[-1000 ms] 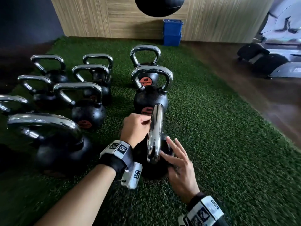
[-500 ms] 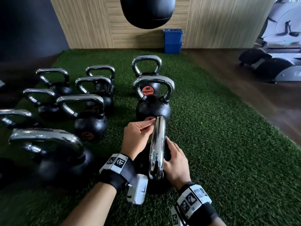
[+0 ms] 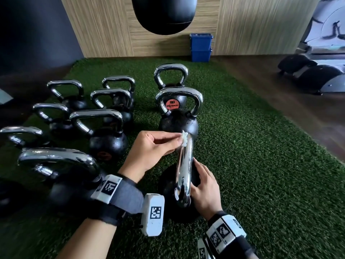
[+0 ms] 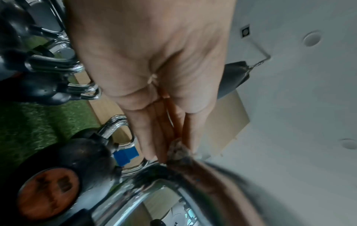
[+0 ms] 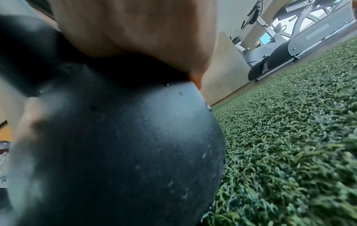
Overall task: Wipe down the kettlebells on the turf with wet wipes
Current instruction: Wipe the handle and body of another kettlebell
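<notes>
The nearest kettlebell (image 3: 183, 176), a black ball with a chrome handle seen edge-on, stands on the green turf (image 3: 261, 165) right in front of me. My left hand (image 3: 155, 146) pinches a small crumpled white wet wipe (image 3: 184, 138) against the far top end of that handle; in the left wrist view the wipe (image 4: 178, 150) sits at the fingertips on the chrome bar (image 4: 173, 191). My right hand (image 3: 203, 189) rests on the black ball's right side, fingers wrapped over it; the right wrist view shows the palm on the ball (image 5: 125, 145).
Several more chrome-handled kettlebells (image 3: 106, 135) stand in rows to the left and ahead, one (image 3: 179, 118) just beyond the wiped handle. A black punching bag (image 3: 164, 14) hangs overhead. A blue bin (image 3: 200, 47) stands by the wood wall. Exercise machines (image 3: 313, 75) sit on the floor at right.
My left hand has slid the wipe along the handle to its far top end. My right hand has moved from beside the handle onto the ball. The head has tilted up slightly.
</notes>
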